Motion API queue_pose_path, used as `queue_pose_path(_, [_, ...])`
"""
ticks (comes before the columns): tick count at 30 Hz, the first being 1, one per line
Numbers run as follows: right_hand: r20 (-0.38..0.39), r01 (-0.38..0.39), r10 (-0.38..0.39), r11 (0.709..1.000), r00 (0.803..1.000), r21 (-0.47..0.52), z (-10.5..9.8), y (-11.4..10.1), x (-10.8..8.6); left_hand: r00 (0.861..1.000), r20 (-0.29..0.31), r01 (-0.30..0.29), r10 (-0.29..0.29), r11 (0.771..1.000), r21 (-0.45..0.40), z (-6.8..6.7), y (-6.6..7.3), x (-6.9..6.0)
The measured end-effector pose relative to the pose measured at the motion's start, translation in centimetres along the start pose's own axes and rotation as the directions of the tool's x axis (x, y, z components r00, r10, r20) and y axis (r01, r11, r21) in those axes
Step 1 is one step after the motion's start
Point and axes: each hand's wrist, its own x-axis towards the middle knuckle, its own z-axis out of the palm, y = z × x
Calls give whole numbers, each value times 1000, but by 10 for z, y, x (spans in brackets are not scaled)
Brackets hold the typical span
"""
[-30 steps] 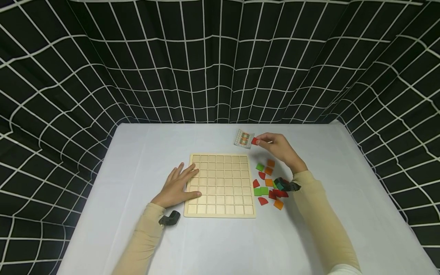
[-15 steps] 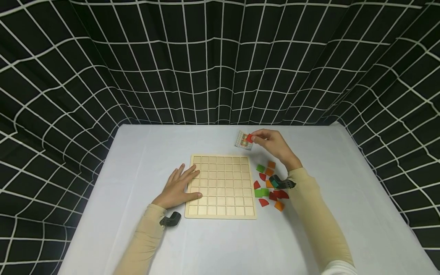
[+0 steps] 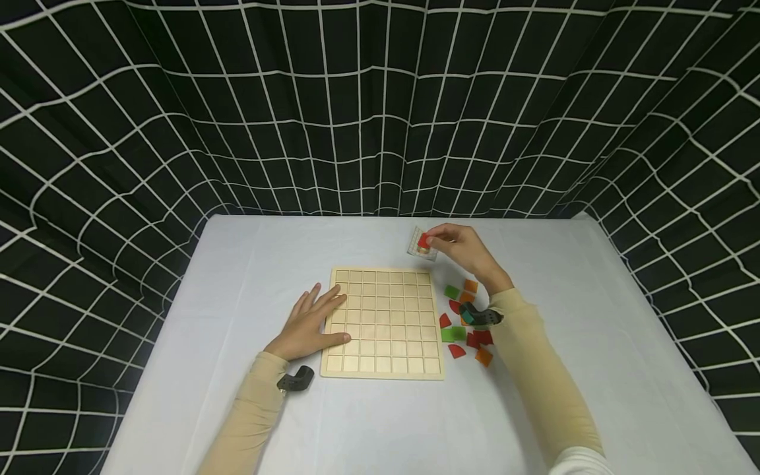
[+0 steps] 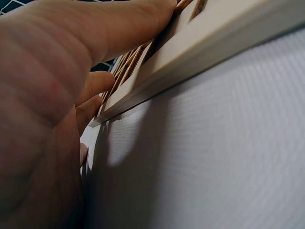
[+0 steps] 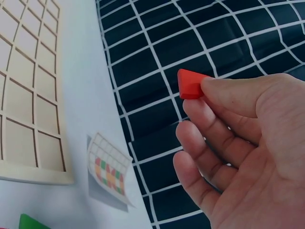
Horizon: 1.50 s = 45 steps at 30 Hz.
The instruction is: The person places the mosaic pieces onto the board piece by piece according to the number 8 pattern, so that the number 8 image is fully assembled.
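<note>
A red tile (image 5: 189,84) is pinched between thumb and fingers of my right hand (image 3: 465,249). In the head view that tile is over a small pattern card (image 3: 415,247) and covers part of it; the right wrist view shows it raised off the table. The card (image 5: 108,169), slightly curled, bears a printed grid with coloured squares. My left hand (image 3: 305,328) lies spread at the left edge of a wooden grid board (image 3: 388,323), its fingertips and thumb over the rim. Close up, the thumb (image 4: 128,26) rests on the board's frame (image 4: 190,57).
Loose green, orange and red tiles lie scattered right of the board, among them a green tile (image 3: 458,333), an orange tile (image 3: 483,357) and a red quarter-round tile (image 3: 456,351). A dark gridded curtain (image 3: 380,99) stands behind the white table (image 3: 249,257).
My right hand has moved left with the red tile, from beside the card to over it. The left hand stays in place on the board.
</note>
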Motion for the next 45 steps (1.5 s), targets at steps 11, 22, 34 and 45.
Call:
queue_pose_path(11, [36,3,-4,1000,999,15,10,0,4,1000,8,16,-16,1000,-4,-2,7,-2])
queue_pose_path(22, [67,-6,5,1000,998,10,28,4,11,1000,5,5,-5,1000,15,-5,8,1])
queue_pose_path(34, [130,-21,36,992,991,-122,51,15,16,1000,26,9,-10,1000,24,-5,9,0])
queue_pose_path(45, [216,41,14,968,976,-248,62,19,16,1000,4,-1,1,1000,23,-1,3,1])
